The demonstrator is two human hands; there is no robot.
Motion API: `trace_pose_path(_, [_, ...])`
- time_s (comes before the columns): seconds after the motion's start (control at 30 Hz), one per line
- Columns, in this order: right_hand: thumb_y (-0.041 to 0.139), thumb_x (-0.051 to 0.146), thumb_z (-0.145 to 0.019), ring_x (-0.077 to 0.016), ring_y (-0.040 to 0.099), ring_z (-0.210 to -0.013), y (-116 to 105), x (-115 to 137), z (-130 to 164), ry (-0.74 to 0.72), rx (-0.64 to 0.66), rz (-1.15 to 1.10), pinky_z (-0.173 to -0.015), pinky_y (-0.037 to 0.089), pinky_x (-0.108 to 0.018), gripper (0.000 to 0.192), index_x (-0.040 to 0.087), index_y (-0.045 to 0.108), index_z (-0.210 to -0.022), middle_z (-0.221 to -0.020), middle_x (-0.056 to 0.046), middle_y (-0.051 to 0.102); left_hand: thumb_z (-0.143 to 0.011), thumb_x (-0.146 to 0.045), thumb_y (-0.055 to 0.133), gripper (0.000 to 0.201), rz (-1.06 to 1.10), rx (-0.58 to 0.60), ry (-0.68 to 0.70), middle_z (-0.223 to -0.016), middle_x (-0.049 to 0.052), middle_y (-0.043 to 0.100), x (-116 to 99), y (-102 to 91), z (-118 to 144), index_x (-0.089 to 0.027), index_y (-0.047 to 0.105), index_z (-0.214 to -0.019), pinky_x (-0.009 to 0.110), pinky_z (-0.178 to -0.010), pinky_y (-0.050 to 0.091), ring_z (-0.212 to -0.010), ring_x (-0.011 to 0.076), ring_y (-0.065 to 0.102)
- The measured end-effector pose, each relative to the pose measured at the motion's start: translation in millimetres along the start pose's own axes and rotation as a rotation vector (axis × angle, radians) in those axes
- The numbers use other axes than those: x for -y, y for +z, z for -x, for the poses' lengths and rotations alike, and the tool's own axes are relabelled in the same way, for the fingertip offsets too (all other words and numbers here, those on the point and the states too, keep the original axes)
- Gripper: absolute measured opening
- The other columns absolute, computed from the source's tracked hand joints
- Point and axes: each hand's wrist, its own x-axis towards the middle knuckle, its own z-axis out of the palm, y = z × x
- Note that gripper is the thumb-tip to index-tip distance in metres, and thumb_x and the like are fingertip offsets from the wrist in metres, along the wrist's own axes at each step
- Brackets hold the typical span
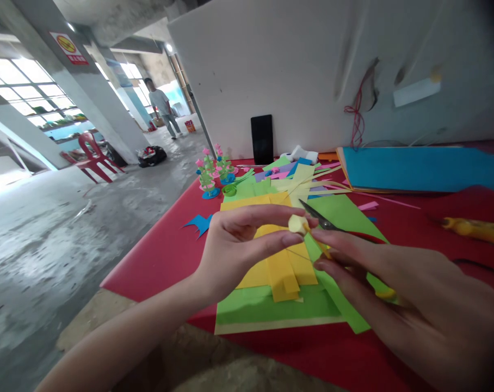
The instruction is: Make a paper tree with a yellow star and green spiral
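Left hand (226, 242): thumb and forefinger pinch a pale yellow paper piece (297, 224). Right hand (414, 291): fingertips pinch a yellow strip (325, 251) beside it. Both are above yellow sheets (282, 277), toward the red tabletop's (157, 261) near edge. Paper ornaments (207, 179) stand at its far left corner.

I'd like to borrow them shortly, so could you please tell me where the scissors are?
In the head view, the scissors are right of centre, just beyond the right hand, over green paper, their blades pointing left.
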Motion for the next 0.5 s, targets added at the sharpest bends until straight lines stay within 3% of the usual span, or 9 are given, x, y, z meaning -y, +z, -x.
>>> trace_pose_path(0.23, [0.043,0.026,-0.088,-0.0115,0.052,-0.042,1.6,0.6,0.0,0.004,0.003,-0.031,-0.046,0.039,-0.026,0.025,0.027,0.052,-0.111,-0.050,0.009,0.057,-0.072,-0.011,0.063,0.023,-0.035,0.000,-0.005,-0.087,-0.003,0.071,-0.7,-0.9,1.1,-0.027,0.069,-0.089,0.028,-0.079,0.055,-0.087,0.0167,0.065])
trace_pose_path(0.33, [0.047,0.024,-0.086,-0.0106,0.054,-0.044,2.1,1.0,1.3,0.038,-0.030,-0.059,-0.046,0.043,-0.022,0.026,0.027,0.053,-0.111,-0.054,0.008,0.061,-0.070,-0.017,0.067,0.039,-0.041,0.041,-0.041,-0.089,-0.002,0.071,-1.7,-2.0,-0.4,-0.028,0.061,-0.106,0.031,-0.080,0.054,-0.092,0.0203,0.064])
trace_pose_path(0.43, [0.052,0.027,-0.083,-0.0102,0.063,-0.060,0.8,1.3,0.3,0.234,-0.055,-0.202,-0.054,0.050,-0.017,0.030,0.033,0.050,-0.113,-0.072,0.008,0.068,-0.065,-0.029,0.070,0.062,-0.003,0.054,-0.084,-0.097,0.002,0.069,-0.6,-2.2,-2.7,-0.028,0.046,-0.123,0.034,-0.086,0.050,-0.104,0.0244,0.058])
trace_pose_path(0.5, [0.053,0.030,-0.083,-0.0098,0.065,-0.067,-0.5,1.0,-2.7,0.408,-0.027,-0.348,-0.055,0.051,-0.014,0.029,0.036,0.050,-0.111,-0.079,0.009,0.069,-0.068,-0.033,0.068,0.060,0.009,0.043,-0.089,-0.105,0.003,0.066,1.6,-2.3,-3.7,-0.026,0.046,-0.123,0.032,-0.090,0.047,-0.109,0.0235,0.054])
